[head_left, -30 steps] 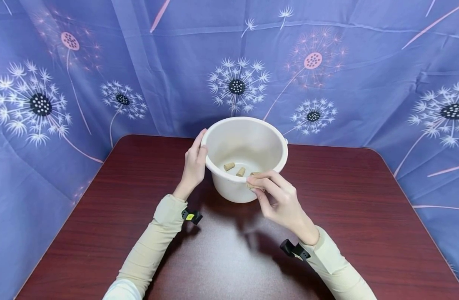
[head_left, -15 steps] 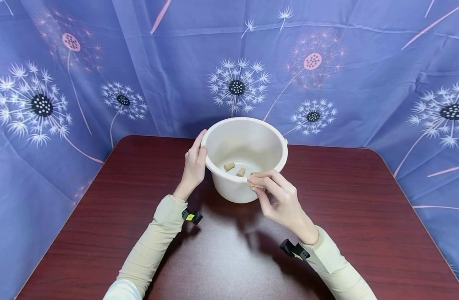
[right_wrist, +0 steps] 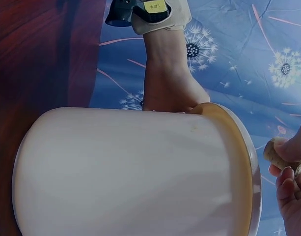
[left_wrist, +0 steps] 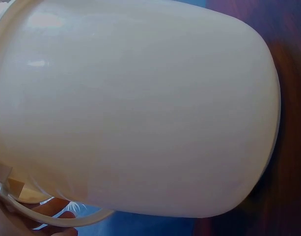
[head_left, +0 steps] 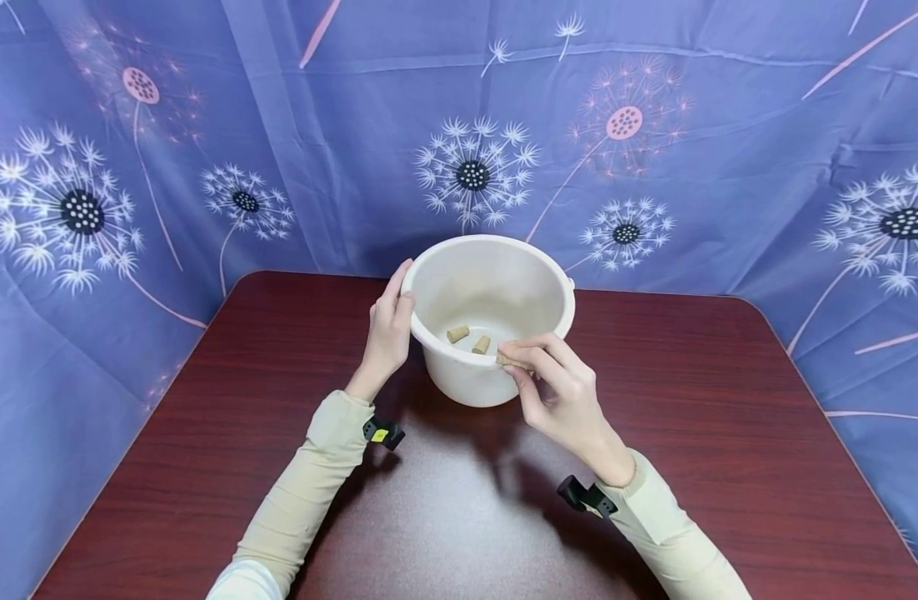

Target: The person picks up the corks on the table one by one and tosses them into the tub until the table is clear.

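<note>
A white plastic bucket point(head_left: 466, 385) stands on the table, tilted slightly toward me. My left hand point(head_left: 387, 329) grips its left side at the rim, thumb at the top edge; in the left wrist view its fingers point(left_wrist: 49, 206) show beside the bucket's handle point(left_wrist: 67, 222). Over the near right rim, my right hand point(head_left: 556, 387) pinches a cork point(head_left: 503, 360) between thumb and fingertips. The right wrist view shows that cork point(right_wrist: 274, 156) just beyond the rim. Two corks, a left one point(head_left: 457, 333) and a right one point(head_left: 481, 344), lie on the bucket's floor; my right hand hides part of the inside.
The dark red wooden table point(head_left: 691, 400) extends around the bucket. A blue curtain point(head_left: 339, 125) with dandelion prints hangs along the back and both sides, close behind the bucket. Each wrist carries a small black camera.
My right hand has risen slightly at the rim, and the pinched cork has turned a little. Another cork inside, partly visible earlier, is now hidden behind the fingers. My left hand stays put.
</note>
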`<state>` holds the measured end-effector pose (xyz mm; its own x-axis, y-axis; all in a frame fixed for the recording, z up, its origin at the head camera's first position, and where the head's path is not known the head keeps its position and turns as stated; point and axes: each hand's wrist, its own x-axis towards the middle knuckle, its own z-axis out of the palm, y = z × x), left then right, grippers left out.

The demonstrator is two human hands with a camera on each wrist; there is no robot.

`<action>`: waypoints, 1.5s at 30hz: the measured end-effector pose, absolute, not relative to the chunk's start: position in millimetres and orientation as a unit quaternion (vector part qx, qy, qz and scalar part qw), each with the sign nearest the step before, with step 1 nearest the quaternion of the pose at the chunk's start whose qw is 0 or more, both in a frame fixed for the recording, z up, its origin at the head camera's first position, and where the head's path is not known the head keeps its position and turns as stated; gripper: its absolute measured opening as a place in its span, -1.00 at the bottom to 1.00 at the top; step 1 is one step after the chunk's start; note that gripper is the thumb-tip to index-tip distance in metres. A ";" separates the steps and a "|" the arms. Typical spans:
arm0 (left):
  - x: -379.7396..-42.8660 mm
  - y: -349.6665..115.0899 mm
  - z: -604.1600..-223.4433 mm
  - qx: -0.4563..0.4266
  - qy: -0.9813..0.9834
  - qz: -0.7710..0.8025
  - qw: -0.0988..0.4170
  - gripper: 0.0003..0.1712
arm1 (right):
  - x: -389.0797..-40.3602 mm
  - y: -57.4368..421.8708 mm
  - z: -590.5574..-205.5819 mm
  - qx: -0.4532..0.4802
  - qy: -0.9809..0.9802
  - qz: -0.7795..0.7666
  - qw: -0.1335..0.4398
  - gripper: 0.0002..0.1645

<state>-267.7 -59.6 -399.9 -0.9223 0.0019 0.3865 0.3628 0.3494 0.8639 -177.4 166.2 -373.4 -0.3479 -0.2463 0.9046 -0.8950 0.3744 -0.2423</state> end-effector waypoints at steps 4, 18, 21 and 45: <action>-267.5 -59.9 -400.3 -0.114 -0.805 -0.559 0.161 -0.37 | -178.3 165.9 -372.8 0.390 -0.722 0.396 0.412 -0.81; -267.5 -60.1 -400.2 -0.114 -0.806 -0.558 0.161 -0.36 | -179.2 166.1 -369.2 0.362 -0.730 0.398 0.421 -0.78; -266.8 -60.4 -400.5 -0.113 -0.807 -0.557 0.158 -0.36 | -179.5 166.1 -368.8 0.358 -0.733 0.399 0.420 -0.77; -267.6 -60.1 -400.3 -0.118 -0.804 -0.560 0.163 -0.37 | -184.0 165.0 -366.6 0.320 -0.729 0.431 0.424 -0.67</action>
<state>-267.6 -60.1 -400.3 -0.9188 0.0069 0.3947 0.3727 0.3450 0.8615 -184.0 165.0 -366.6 -0.4361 -0.1009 0.8942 -0.8323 0.4230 -0.3582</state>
